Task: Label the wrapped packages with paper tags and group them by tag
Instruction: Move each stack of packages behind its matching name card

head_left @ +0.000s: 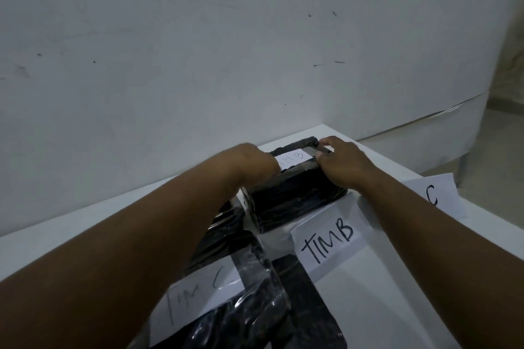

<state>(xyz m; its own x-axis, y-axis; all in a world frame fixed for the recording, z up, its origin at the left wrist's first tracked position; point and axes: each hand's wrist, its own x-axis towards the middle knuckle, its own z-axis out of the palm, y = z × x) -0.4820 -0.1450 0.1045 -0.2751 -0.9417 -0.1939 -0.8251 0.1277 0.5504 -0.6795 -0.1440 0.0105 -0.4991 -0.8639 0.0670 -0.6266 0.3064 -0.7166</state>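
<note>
A black wrapped package (295,198) stands at the far corner of the white table (56,238), with a small paper tag (293,160) reading roughly "TIM B" on its top. My left hand (252,167) rests curled on the package's left top edge. At the right top corner my right hand (340,161) pinches the package's edge beside the tag. A larger paper tag marked "TIM B" (329,241) lies on the table just in front of it. Nearer me, black wrapped packages (255,309) lie under a tag marked "TIM C" (195,297).
Another paper sheet with a "C" (433,198) lies at the table's right edge. A scuffed white wall (198,51) rises directly behind the table. The floor (504,136) shows beyond the table's right side.
</note>
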